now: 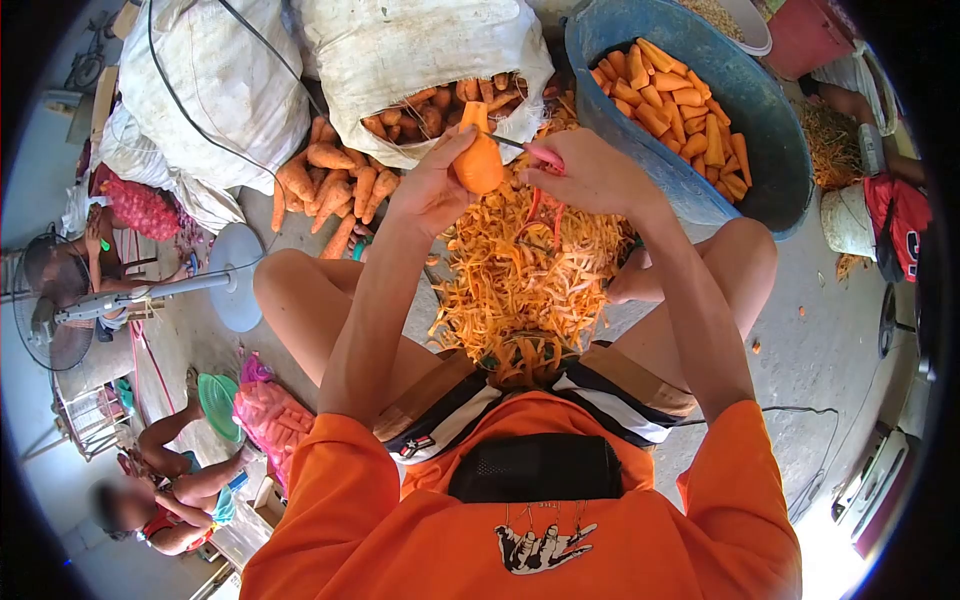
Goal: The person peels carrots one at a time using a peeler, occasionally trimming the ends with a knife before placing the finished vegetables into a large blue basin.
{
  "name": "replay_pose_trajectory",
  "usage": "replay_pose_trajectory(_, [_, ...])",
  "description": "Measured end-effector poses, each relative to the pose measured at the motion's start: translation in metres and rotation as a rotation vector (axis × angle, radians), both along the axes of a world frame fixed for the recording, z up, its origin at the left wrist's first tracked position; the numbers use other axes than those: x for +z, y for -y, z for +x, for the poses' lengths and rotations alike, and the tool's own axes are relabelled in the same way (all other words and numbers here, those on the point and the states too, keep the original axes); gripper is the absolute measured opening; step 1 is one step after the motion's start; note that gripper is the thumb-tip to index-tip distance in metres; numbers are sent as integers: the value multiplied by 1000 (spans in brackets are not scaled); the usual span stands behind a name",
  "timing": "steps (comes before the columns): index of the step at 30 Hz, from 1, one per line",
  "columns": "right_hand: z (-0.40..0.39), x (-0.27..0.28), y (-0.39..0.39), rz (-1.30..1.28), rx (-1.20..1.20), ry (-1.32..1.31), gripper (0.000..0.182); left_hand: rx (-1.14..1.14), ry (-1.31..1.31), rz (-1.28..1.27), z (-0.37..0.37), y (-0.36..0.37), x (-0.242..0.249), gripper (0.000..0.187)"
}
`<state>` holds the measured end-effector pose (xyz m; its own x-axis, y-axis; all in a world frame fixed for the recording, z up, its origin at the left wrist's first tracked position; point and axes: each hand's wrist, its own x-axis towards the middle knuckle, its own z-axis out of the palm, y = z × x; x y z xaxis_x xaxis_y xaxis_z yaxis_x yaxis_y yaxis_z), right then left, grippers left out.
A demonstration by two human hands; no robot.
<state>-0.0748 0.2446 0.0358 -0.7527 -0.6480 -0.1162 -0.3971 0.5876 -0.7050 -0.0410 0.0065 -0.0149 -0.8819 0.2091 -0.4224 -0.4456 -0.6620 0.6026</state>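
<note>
A smooth, peeled-looking orange carrot [480,165] is held in my left hand [432,182], its thick end pointing down. My right hand [592,172] grips a small tool [545,156] with a pink-red handle, and the tool's thin metal part reaches left to the carrot's upper side. Below both hands, a large heap of orange peelings [520,270] lies between my bent legs. Unpeeled carrots [335,180] spill onto the floor left of my left hand, and more sit in the open mouth of a white sack [420,45].
At the upper right, a blue tub [790,150] holds peeled carrots [690,105]. A full white sack [215,80] stands upper left. A fan [55,300] with a round base [236,278], pink bags [272,425] and two seated people are on the left. Another person is far right.
</note>
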Motion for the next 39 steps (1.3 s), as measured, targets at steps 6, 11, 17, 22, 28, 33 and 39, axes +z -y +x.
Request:
replay_pose_trajectory(6, [8,-20,2,-49,136,-104,40,144,52,208,-3,7,-10,28])
replay_pose_trajectory(11, [9,-22,8,-57,-6,-139,35,195,67,275,5,4,9,30])
replay_pose_trajectory(17, [1,-5,12,-170,-191,-61,36,59,-30,85,13,7,16,34])
replay_pose_trajectory(22, [-4,-2,11,-205,-200,-65,33,-302,-155,-163,16,3,58,39])
replay_pose_trajectory(28, [8,-9,18,-69,-66,-180,25,-164,-376,-584,24,-15,20,39])
replay_pose_trajectory(33, [11,-16,24,-6,-81,-322,23,-8,-380,-675,18,-18,12,25])
replay_pose_trajectory(39, [9,-19,21,-24,-111,-442,20,69,-322,-508,17,-24,17,37])
